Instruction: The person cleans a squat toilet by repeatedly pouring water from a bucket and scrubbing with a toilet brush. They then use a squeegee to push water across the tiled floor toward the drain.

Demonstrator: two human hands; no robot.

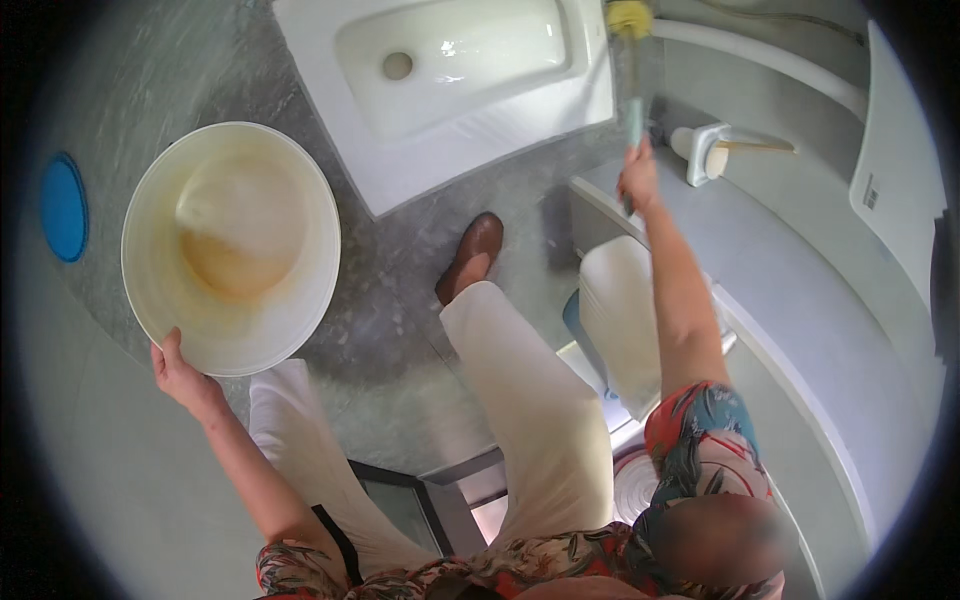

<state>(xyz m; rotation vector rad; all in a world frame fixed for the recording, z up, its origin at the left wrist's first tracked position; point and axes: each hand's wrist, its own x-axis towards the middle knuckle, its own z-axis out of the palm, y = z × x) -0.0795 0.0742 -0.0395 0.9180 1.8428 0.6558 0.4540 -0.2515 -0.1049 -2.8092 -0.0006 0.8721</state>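
Observation:
My left hand (184, 375) grips the near rim of a large white plastic bucket (322, 225), tilted so its inside shows, with a yellowish-brown stain at its bottom. My right hand (640, 176) is closed around the pale green handle of a brush (630, 22) with a yellow head. The brush reaches past the right end of a white ceramic squat toilet (480, 146) set in the grey floor. The toilet's drain hole (397, 66) is at its left.
A blue round lid or disc (64, 207) lies at far left. A white holder (705, 154) with a wooden-handled tool (757, 146) is on the ledge (787, 247) at right. Below the ledge is a white-lidded bin (619, 315). A white pipe (757, 60) curves along the wall.

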